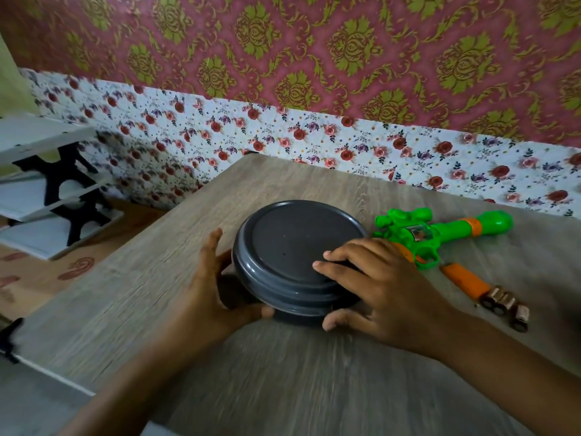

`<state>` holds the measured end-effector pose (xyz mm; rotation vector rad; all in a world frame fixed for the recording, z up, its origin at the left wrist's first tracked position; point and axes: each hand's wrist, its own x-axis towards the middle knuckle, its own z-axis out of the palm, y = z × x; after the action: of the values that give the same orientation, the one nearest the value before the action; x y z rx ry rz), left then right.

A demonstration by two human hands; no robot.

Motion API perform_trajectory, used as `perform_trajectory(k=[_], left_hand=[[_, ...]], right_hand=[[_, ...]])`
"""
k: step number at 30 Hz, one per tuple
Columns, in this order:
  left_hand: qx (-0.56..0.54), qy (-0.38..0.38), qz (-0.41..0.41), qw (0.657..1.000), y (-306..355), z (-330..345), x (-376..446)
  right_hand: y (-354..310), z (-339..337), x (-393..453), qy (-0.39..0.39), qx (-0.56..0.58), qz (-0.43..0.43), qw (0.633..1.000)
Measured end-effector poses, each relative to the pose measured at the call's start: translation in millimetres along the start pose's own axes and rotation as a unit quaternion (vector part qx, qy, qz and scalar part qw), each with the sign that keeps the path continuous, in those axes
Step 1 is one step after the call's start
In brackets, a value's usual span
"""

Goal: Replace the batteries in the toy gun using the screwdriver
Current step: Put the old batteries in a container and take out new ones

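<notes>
both hands grasp lidded grey container [295,256] on table [157,294]: left hand [217,291] on side, right hand [377,284] over lid; contents hidden. toy gun [440,234], batteries [503,305] nearby.

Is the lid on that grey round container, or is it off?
On. The grey lid sits flush atop the container, held between both hands.

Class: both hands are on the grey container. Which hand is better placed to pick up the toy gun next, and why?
Probably the right hand: the toy gun lies just beyond it, while the left hand holds the far side of the container.
</notes>
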<state>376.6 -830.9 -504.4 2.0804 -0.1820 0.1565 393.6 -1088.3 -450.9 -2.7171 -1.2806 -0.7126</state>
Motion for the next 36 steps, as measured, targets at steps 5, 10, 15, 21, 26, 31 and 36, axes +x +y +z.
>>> perform_trajectory(k=[5, 10, 15, 21, 26, 31, 36], left_hand=[[0.081, -0.035, 0.028, 0.996, 7, 10, -3], [0.128, -0.006, 0.099, 0.987, 7, 14, 4], [0.088, 0.028, 0.036, 0.995, 10, 12, 5], [0.099, 0.010, 0.083, 0.992, 11, 10, 6], [0.080, -0.013, 0.031, 0.996, 9, 5, 6], [0.081, -0.021, -0.019, 0.996, 17, 3, 4], [0.087, -0.019, -0.026, 0.996, 27, 6, 2]], right_hand=[[-8, 15, 1, -0.021, -0.042, 0.000, 0.999], [-13, 20, 7, 0.036, -0.075, -0.032, 0.996], [-12, 24, 14, 0.077, -0.126, -0.070, 0.987], [-11, 14, 29, 0.107, -0.089, -0.061, 0.988], [-2, -22, 53, 0.121, -0.006, -0.009, 0.993], [6, -7, 65, 0.017, 0.009, 0.024, 1.000], [11, 5, 77, -0.099, 0.035, 0.092, 0.990]])
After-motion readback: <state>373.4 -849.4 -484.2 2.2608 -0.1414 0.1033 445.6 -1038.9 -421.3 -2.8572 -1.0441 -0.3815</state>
